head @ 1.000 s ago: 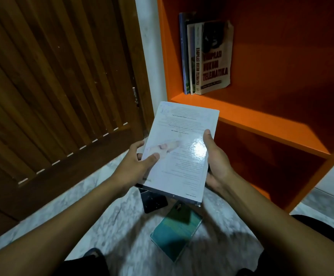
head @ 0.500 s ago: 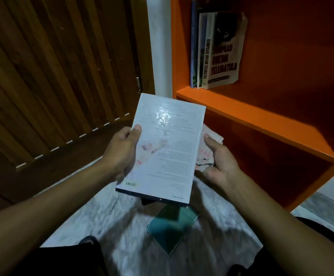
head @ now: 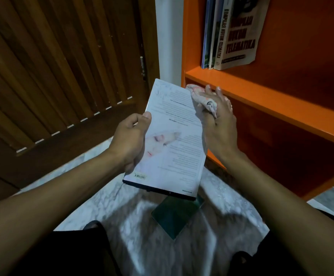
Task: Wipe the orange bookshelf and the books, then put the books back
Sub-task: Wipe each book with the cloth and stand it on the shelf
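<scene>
While the left hand (head: pixel 130 140) grips the white book (head: pixel 174 140) by its left edge, head view shows the right hand (head: pixel 219 124) has come up from beside the book to its top right corner, holding the cloth (head: pixel 201 98) there. Judgement: wiping starts; shelving comes later. Orange bookshelf (head: pixel 261 100) just behind holds three upright books (head: pixel 231 32); a dark book (head: pixel 174 218) lies on the floor.

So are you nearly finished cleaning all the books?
Partly. Three books already stand on the orange bookshelf, so those look done. In hand: the left hand holds a white book while the right hand holds the cloth at its edge. Left: a green book lies on the floor.
</scene>
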Tool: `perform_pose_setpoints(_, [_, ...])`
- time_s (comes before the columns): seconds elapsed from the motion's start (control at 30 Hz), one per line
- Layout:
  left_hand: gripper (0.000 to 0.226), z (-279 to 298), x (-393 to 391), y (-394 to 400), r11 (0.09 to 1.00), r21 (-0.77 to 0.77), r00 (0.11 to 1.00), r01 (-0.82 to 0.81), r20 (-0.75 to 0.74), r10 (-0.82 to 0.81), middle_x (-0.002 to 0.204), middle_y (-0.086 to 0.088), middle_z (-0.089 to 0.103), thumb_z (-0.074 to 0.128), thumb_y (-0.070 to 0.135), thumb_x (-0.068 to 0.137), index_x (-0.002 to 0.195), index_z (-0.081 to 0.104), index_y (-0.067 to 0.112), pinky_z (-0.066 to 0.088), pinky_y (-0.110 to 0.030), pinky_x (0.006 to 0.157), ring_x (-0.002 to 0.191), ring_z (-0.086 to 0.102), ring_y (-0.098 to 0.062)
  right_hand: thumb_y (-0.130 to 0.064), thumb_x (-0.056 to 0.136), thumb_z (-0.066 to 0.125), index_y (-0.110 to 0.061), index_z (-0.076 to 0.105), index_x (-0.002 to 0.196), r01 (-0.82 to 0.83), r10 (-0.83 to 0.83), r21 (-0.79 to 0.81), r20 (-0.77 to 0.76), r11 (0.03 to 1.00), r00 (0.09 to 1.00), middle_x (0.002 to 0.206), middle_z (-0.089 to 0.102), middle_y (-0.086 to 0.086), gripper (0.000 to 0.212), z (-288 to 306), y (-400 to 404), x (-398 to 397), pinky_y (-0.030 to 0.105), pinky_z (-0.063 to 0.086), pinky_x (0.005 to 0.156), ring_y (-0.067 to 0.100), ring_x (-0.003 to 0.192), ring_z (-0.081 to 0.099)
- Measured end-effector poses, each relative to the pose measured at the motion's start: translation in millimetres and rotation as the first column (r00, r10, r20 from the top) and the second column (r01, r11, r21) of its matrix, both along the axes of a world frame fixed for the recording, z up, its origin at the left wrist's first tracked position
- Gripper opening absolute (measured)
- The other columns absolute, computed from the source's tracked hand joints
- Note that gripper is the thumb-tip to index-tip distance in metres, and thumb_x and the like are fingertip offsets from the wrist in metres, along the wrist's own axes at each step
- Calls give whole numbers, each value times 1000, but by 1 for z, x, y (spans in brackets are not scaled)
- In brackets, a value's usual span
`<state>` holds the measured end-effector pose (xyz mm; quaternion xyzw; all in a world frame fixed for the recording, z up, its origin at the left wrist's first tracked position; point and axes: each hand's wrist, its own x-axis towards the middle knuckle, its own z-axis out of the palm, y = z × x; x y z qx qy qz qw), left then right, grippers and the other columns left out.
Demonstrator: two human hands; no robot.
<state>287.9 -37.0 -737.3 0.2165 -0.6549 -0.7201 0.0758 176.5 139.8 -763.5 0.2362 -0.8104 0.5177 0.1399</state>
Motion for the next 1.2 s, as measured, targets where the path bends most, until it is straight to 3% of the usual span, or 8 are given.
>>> perform_pose_setpoints(0.17, [42,3,-18,-14,986,95,989,-137,-37,141,109,-4,76,46,43,103,122,57,7,53,-59,93,97,74,-30,-4,93,59,-20,59,137,-185,202,138,-123,973,972,150,33,-21,47,-29,-10,24,44,11,125,1,150,17])
perform_pose_setpoints(0.43, [42,-4,-32,-56,905,115,912,-409,14,410,103,3,77,47,50,100,120,60,16,54,-45,90,96,73,-27,-14,94,51,-22,67,123,-401,439,227,-150,887,886,134,59,-10,34,-68,-2,55,35,24,117,-12,139,29])
perform_pose_setpoints(0.57, [44,-11,-28,-75,878,91,882,-471,19,471,101,5,77,49,57,95,114,62,19,54,-52,88,93,74,-28,-59,103,20,-30,69,109,-518,572,322,-98,793,815,117,70,-5,57,-62,3,76,31,27,107,5,120,54])
perform_pose_setpoints(0.67, [41,-14,-24,-84,883,104,888,-458,2,460,103,6,77,48,56,95,112,63,22,54,-55,88,95,74,-28,-41,101,40,-28,66,102,-552,551,296,95,779,829,100,70,-10,29,-67,4,77,37,44,93,8,97,63])
perform_pose_setpoints(0.77, [40,-4,-14,-78,893,10,893,-450,-29,450,107,4,76,45,52,99,115,60,18,54,-40,83,98,73,-27,-30,103,50,-27,61,97,-490,426,145,326,860,844,84,67,-8,13,-67,3,71,24,50,70,0,80,65])
perform_pose_setpoints(0.97, [28,-3,5,-60,937,-58,937,-345,-75,340,108,-2,71,49,42,101,91,55,17,53,-38,80,97,69,-22,-36,106,42,-28,64,85,-30,148,-242,488,970,860,74,67,13,32,-39,1,48,37,49,51,26,59,62])
perform_pose_setpoints(1.07, [33,-8,10,-46,943,-151,954,-296,-86,286,86,-3,69,53,42,100,79,55,17,41,-33,58,65,60,-14,-40,106,41,-31,64,94,225,107,-442,611,868,785,93,73,19,27,-22,-3,32,67,52,57,46,75,68])
perform_pose_setpoints(1.2, [32,-10,11,-24,983,-153,994,-102,-38,98,96,-3,72,55,43,99,76,56,20,50,-40,62,80,64,-26,-35,106,42,-32,63,117,146,39,-518,329,843,944,122,70,-1,24,2,-14,27,36,55,88,13,107,66])
